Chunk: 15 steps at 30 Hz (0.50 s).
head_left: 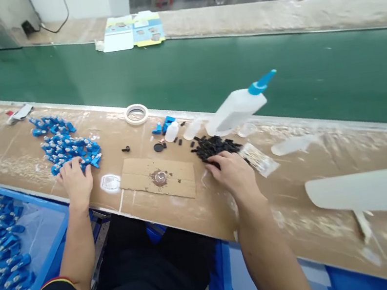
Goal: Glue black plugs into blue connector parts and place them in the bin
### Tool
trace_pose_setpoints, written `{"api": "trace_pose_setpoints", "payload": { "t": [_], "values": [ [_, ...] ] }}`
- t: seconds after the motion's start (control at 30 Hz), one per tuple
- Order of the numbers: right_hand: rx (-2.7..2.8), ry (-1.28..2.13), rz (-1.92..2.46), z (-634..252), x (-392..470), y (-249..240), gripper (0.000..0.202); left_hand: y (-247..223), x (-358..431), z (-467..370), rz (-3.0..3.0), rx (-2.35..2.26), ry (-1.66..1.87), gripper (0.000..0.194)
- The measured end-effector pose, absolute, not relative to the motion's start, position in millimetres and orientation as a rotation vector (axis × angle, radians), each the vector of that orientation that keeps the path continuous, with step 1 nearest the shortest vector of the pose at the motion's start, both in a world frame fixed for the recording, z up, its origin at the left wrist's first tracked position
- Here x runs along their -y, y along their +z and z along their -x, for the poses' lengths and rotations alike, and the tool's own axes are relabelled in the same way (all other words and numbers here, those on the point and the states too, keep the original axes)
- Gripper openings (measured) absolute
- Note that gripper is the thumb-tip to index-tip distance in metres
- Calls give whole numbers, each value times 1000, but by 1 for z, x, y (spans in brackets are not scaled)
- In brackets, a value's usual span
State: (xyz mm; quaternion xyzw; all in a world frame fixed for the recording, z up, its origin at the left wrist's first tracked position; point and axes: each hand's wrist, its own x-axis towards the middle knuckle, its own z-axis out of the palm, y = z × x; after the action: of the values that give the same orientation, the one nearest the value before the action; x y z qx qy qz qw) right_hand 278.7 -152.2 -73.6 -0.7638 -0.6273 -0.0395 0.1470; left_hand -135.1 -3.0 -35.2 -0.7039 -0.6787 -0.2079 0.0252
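Observation:
My left hand (76, 183) rests at the near edge of a pile of small blue plastic parts (67, 145) with whitish details. Its thumb stands apart from the fingers, whose tips touch the pile. On the other side, my right hand (234, 172) reaches to the near edge of a heap of small black pieces (212, 146). There its thumb and forefinger pinch together at what seems to be one black piece, mostly hidden by the fingers. Between my hands lies a cardboard sheet (139, 176) with a clear, glossy blob (160, 177) and dark specks around it.
A large white bottle with a blue nozzle (232, 111) leans behind the black heap. Nearby are a small white bottle (171, 132), a tape roll (136, 114) and a bag of cotton swabs (260, 159). A blue crate (56, 222) holds more blue parts. Behind runs a green belt (182, 77).

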Motion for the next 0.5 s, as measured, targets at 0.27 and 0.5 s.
{"api": "trace_pose_setpoints", "payload": {
  "t": [0.27, 0.5],
  "values": [
    [1609, -169, 1931, -271, 159, -79, 31, -42, -2, 136, 2120, 2164, -688, 21],
    [882, 467, 1328, -226, 152, -36, 31, -20, 21, 116, 2120, 1880, -1700, 21]
  ]
}}
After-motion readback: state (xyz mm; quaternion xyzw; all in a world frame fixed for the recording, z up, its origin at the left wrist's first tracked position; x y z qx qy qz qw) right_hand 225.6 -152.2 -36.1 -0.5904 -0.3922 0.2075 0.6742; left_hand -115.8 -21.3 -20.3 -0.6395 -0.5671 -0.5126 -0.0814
